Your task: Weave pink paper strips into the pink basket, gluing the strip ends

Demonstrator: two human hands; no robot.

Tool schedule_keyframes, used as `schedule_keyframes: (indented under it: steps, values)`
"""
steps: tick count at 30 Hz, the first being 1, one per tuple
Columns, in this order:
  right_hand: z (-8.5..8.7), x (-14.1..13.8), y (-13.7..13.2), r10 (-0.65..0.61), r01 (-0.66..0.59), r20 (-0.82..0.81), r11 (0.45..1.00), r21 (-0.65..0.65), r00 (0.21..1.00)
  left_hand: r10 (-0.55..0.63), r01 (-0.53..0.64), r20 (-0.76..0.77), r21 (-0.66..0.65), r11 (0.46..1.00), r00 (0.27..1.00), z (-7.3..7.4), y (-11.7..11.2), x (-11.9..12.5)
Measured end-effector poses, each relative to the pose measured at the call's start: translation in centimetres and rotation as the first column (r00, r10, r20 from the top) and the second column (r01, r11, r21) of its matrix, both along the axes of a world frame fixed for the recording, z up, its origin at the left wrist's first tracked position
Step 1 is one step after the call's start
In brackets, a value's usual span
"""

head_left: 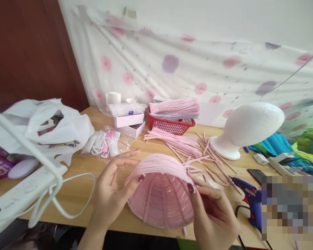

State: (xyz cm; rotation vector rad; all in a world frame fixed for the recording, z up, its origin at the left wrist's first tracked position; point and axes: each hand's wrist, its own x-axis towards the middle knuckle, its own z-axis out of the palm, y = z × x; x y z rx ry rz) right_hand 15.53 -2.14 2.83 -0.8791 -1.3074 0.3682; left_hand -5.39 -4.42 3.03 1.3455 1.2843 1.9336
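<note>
A pink dome-shaped pipe-cleaner cap is tilted above the front of the table, its hollow ribbed inside facing me. My left hand grips the left rim, thumb at the edge and some fingers stretched out behind. At the right rim, my right hand pinches the edge between thumb and fingers. Just beyond the cap lie loose pink pipe cleaners, some bundled, others scattered to the right. A blue glue gun rests right of my right hand.
A red basket holds pink and grey pipe cleaners. A white foam head stands at right, near a dark phone. Bagged beads, white boxes, a plastic bag and a white lamp arm occupy the left.
</note>
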Motion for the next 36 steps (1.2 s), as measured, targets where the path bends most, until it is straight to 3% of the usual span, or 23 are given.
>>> schedule_keyframes:
  steps: [3,6,9,13,20,22,25,28,32,36]
  values:
    - [-0.2,0.1,0.0,0.008,-0.009,0.063,1.0,0.018,0.998,-0.211,0.214,0.037,-0.218,0.952,0.977,-1.0,0.2,-1.3]
    - [-0.5,0.1,-0.1,0.013,-0.013,0.041,1.0,0.012,0.999,-0.267,0.287,0.108,-0.279,0.916,0.958,-0.8,-0.1,-1.2]
    - [-0.7,0.0,-0.5,0.054,-0.054,0.031,0.998,0.01,0.998,-0.138,0.147,0.055,-0.225,0.963,0.989,0.8,-0.9,0.0]
    - [-0.7,-0.1,-1.1,0.119,-0.119,0.041,0.993,0.0,0.992,0.002,-0.025,-0.201,-0.109,0.994,0.98,2.7,-1.6,1.2]
    - [-0.6,-0.4,-1.6,0.206,-0.208,0.047,0.978,0.027,0.977,0.086,-0.104,-0.332,-0.038,0.994,0.94,2.8,-1.9,1.2]
    - [-0.4,-0.7,-1.6,0.213,-0.214,0.049,0.976,0.03,0.976,0.058,-0.077,-0.334,-0.045,0.996,0.941,2.6,-1.8,0.6]
    - [0.2,-1.2,-1.4,0.22,-0.222,0.067,0.974,0.033,0.973,-0.086,0.04,-0.314,-0.15,0.988,0.946,2.0,-1.4,-1.2]
    - [1.3,-1.6,-1.3,0.219,-0.222,0.08,0.975,0.025,0.972,-0.192,0.047,-0.332,-0.398,0.916,0.924,0.6,-0.9,-2.9]
    - [2.2,-2.2,-1.4,0.206,-0.208,0.067,0.978,0.029,0.976,-0.131,-0.052,-0.338,-0.482,0.874,0.932,-2.0,-0.8,-4.0]
    - [1.8,-3.0,-2.0,0.261,-0.261,-0.023,0.965,-0.012,0.965,-0.034,-0.188,-0.44,-0.451,0.872,0.897,-4.3,-0.8,-6.1]
